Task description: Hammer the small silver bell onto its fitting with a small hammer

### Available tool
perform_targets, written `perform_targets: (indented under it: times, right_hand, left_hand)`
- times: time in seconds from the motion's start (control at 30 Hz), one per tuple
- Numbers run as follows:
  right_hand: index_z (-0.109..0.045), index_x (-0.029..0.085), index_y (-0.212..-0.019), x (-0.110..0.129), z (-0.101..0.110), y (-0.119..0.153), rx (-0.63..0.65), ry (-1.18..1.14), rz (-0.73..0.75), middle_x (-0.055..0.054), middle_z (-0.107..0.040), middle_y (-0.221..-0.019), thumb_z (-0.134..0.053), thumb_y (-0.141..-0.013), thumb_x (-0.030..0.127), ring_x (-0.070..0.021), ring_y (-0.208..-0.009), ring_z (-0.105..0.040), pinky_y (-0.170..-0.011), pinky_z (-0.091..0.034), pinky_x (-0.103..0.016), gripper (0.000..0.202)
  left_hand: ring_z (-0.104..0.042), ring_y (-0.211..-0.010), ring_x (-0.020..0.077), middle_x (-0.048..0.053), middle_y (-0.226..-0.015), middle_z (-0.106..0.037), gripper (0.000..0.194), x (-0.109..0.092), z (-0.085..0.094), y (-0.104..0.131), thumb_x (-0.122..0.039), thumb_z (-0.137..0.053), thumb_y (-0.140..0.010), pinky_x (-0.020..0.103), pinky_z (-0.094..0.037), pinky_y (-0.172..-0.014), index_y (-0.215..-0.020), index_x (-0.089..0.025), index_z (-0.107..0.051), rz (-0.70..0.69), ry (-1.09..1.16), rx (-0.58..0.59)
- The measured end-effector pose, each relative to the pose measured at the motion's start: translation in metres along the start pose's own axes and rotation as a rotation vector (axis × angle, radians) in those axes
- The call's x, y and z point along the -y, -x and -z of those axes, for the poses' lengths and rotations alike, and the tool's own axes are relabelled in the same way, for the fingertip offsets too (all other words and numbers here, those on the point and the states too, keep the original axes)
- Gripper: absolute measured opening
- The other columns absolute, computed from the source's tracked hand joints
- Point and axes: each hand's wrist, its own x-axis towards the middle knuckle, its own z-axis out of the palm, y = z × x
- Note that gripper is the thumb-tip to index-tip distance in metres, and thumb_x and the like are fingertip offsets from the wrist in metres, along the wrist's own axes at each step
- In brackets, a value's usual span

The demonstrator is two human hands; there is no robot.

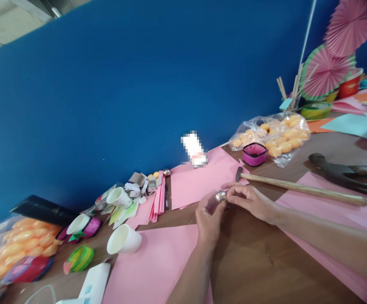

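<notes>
Near the middle of the table, my left hand is closed round a small shiny silver ball, thumb and fingers at its sides. My right hand comes in from the right with its thumb and fingertips pinched together at the ball's right side; anything tiny between them is too small to make out. Pink paper sheets lie behind and beside the hands. Just beyond my right hand rests a small hammer with a wooden handle.
A claw hammer lies at the right. Bags of orange balls stand at the back right and far left. A magenta bowl, white cup, paper strips and white power strip surround the work area.
</notes>
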Motion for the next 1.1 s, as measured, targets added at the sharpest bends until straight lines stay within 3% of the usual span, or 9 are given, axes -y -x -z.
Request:
perform_targets:
  times: [0.37,0.7,0.87,1.1]
  right_hand:
    - [-0.056,0.017,-0.070,0.008,0.002,0.000,-0.015,-0.061,0.003,-0.006,-0.059,-0.094,-0.053,-0.076,0.044,-0.0195,-0.089,-0.053,-0.083,-0.037,-0.032,0.028]
    - [-0.051,0.019,-0.070,0.008,0.001,0.000,-0.005,0.074,0.100,-0.001,-0.053,-0.072,-0.048,-0.080,0.036,-0.0149,-0.072,-0.049,-0.069,-0.040,-0.028,0.021]
    - [-0.049,0.018,-0.075,0.004,-0.001,0.001,-0.026,-0.017,0.035,-0.001,-0.055,-0.072,-0.048,-0.080,0.038,-0.0119,-0.064,-0.049,-0.059,-0.041,-0.025,0.021]
    - [-0.051,0.018,-0.083,-0.003,-0.003,-0.001,-0.041,-0.129,-0.062,-0.001,-0.060,-0.071,-0.053,-0.078,0.039,-0.0109,-0.059,-0.053,-0.053,-0.042,-0.024,0.022]
  left_hand:
    - [-0.058,-0.098,0.0224,0.010,-0.105,-0.063,0.038,-0.004,0.001,0.001,-0.026,-0.064,-0.071,0.037,-0.044,-0.087,-0.107,-0.016,-0.058,0.014,0.061,0.075]
    - [-0.057,-0.099,0.0216,0.009,-0.106,-0.062,0.039,-0.008,0.002,0.001,-0.027,-0.063,-0.073,0.038,-0.044,-0.088,-0.110,-0.016,-0.056,0.038,0.032,0.078]
    - [-0.055,-0.101,0.0215,0.008,-0.108,-0.062,0.042,-0.012,0.003,0.000,-0.029,-0.065,-0.072,0.037,-0.045,-0.088,-0.110,-0.016,-0.056,0.164,0.197,0.052]
    - [-0.058,-0.094,0.0187,0.007,-0.108,-0.059,0.041,0.001,0.004,-0.001,-0.031,-0.057,-0.078,0.034,-0.047,-0.081,-0.116,-0.022,-0.048,0.117,0.243,0.032]
